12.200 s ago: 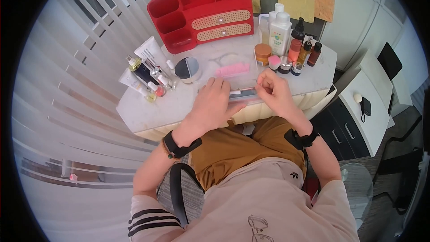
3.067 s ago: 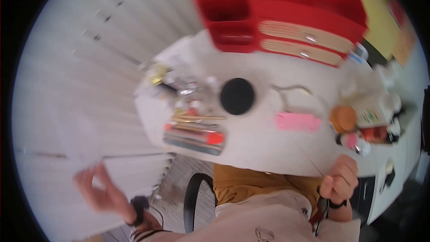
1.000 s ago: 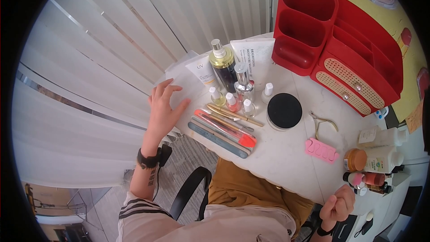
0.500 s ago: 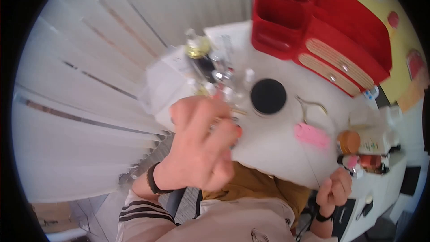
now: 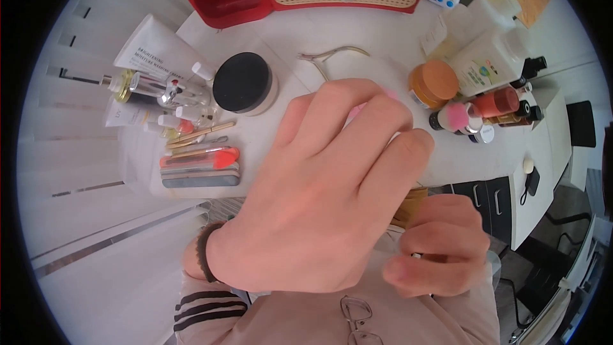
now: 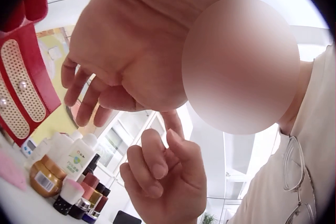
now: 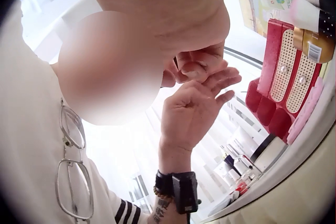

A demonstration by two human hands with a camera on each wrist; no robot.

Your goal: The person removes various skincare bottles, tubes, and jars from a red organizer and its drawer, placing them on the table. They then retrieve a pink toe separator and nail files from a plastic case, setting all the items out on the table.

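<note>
My left hand [image 5: 313, 198] is raised close to the head camera, back up, fingers loosely bent, holding nothing that shows. Beside it my right hand [image 5: 447, 246] is held in front of the shirt with its fingers curled in. The left wrist view shows the inside of the right hand [image 6: 163, 176], fingertips folded toward the palm and no object visible. Seen from the right wrist, the left hand [image 7: 189, 113] overlaps the right fingers. Beyond the hands lie gold cuticle nippers [image 5: 332, 54] and a pink toe separator [image 5: 356, 112], mostly hidden by the left hand.
A black-lidded jar [image 5: 242, 83] stands left of the nippers. Nail files [image 5: 201, 180] lie by the table's front left edge, below nail polish bottles and a white tube [image 5: 156, 51]. An orange-lidded jar [image 5: 434, 80] and bottles stand right. The red organizer [image 5: 233, 3] is behind.
My left hand has swept from the table's left end to the middle, up toward the camera and beside the right hand. The right hand has risen, its fingers still curled. The head view has turned.
</note>
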